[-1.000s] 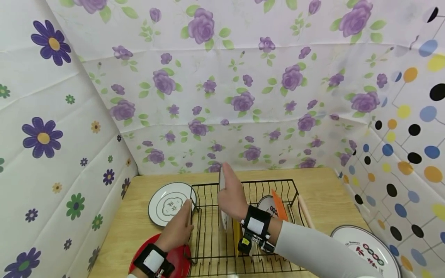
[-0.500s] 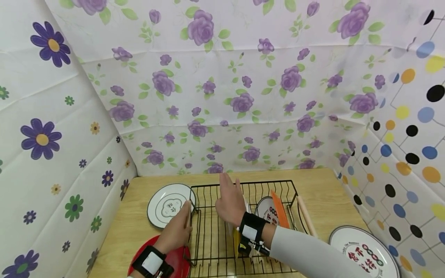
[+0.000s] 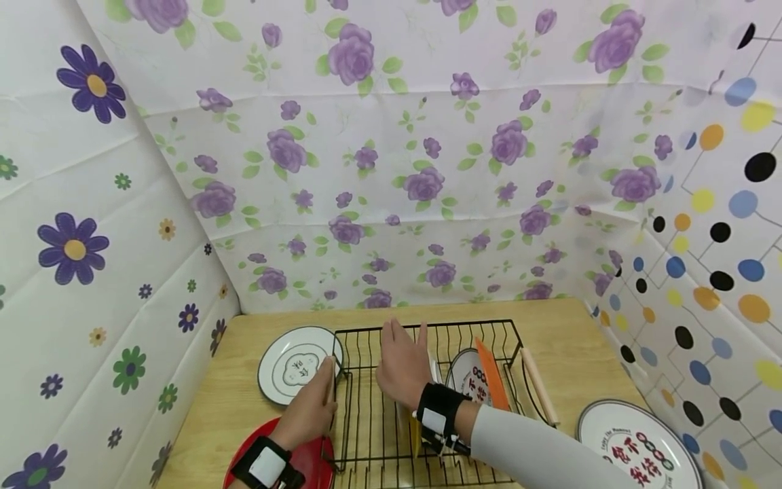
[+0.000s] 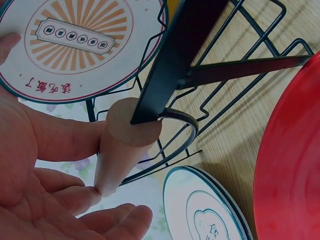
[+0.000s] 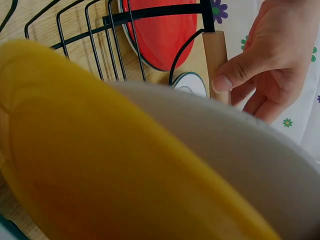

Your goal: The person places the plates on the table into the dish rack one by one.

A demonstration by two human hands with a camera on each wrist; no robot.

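Note:
My left hand [image 3: 308,407] grips the wooden handle [image 4: 120,150] on the left end of the black wire dish rack [image 3: 375,458]. My right hand [image 3: 406,367] is over the middle of the rack, holding a white plate [image 4: 75,75] with an orange ray print by its edge. That plate stands upright; in the left wrist view a fingertip lies on its face, while the other fingers are out of sight there. Just right of it stands a yellow plate [image 5: 90,160]. Further right in the rack are a white plate with red characters [image 3: 469,373] and an orange plate [image 3: 493,373].
Outside the rack, white plates [image 3: 275,370] lie at the back left and a red plate [image 3: 308,462] at the front left. A large white plate [image 3: 617,428] lies to the right. Patterned cloths hang behind and on both sides of the wooden table [image 3: 550,326].
My right hand has come down with the white plate, which now sits lower in the rack and is mostly hidden by the hand. My left hand stays on the handle.

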